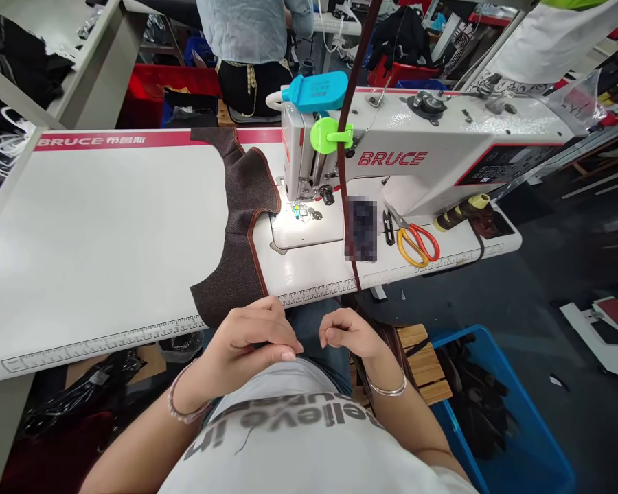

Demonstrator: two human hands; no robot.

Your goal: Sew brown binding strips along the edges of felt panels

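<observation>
My left hand (257, 335) hovers over my lap at the table's front edge, fingers curled with the thumb against them. Whatever it may pinch is too small to see. To its right, my right hand (353, 331) is also closed, and its fingertips hide anything inside. A dark grey-brown fabric piece (231, 261) with brown binding along its curved edge lies just beyond my left hand. Its right side reaches the bed of the white sewing machine (391, 161). A long brown binding strip (342, 171) hangs down past the machine head and over the table edge.
Scissors (417, 243) with red and yellow handles, a black thread snipper (388, 228) and a thread cone (463, 211) lie right of the needle. A blue bin (533, 418) holding dark pieces stands at my right. Another person (255, 34) sits beyond the white table (103, 240).
</observation>
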